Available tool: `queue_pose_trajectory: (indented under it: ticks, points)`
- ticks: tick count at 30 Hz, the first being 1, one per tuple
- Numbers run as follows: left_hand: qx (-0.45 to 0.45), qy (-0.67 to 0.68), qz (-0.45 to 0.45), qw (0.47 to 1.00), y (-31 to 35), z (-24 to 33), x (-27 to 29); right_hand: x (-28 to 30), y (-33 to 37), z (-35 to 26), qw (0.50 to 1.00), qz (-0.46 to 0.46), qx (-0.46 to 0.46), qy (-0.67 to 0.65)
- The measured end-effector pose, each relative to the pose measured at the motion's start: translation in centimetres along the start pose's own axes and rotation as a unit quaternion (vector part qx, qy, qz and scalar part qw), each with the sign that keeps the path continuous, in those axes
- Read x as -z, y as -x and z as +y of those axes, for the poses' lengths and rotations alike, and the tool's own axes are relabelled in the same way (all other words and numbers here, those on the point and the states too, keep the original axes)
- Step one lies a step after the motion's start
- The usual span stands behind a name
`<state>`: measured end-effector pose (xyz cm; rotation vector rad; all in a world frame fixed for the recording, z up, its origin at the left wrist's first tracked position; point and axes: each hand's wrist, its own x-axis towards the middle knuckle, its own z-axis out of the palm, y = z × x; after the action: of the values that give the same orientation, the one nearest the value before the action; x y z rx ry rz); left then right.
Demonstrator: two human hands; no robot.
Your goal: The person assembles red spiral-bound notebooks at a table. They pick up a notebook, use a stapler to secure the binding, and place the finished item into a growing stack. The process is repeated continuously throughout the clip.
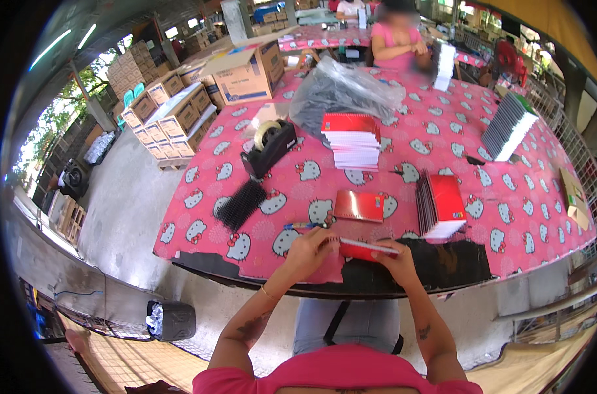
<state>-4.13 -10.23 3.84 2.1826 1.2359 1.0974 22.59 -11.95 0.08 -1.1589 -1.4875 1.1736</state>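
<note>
Between both hands (311,249) (398,261), notebook (361,251) (red)

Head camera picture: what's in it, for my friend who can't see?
A person's right hand holds a red notebook at the near edge of a pink table, the left hand at the notebook's other end. Beyond are a stack of red notebooks and, to its left, a black tape dispenser.

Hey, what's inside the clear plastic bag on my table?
Dark contents show through the clear plastic bag; folds blur what they are. The stack of red notebooks hides part of its near side.
</note>
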Motion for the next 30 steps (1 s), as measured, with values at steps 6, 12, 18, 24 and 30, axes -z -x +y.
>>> queue_pose_trajectory:
  ticks: [6, 12, 18, 24, 30]
  points:
    - [-0.096, -0.090, -0.072, 0.989, -0.8, -0.8, 0.6, 0.7, -0.2, 0.5, 0.998, -0.043, 0.019, -0.032]
    - [-0.075, -0.198, -0.021, 0.977, -1.1, 2.6, -0.5, 0.1, 0.3, 0.1, 0.998, -0.025, 0.015, -0.054]
    - [-0.096, -0.328, 0.045, 0.939, 2.8, 3.7, -3.8, -0.9, 1.4, -1.5, 0.998, 0.046, 0.040, -0.023]
    - [-0.076, -0.170, -0.044, 0.982, -0.5, 1.2, -0.5, -1.3, 1.3, -1.5, 0.999, 0.028, 0.038, -0.023]
    - [-0.100, -0.296, -0.054, 0.948, -0.4, 3.7, -1.1, -1.2, 1.9, -1.9, 0.995, 0.056, 0.051, -0.061]
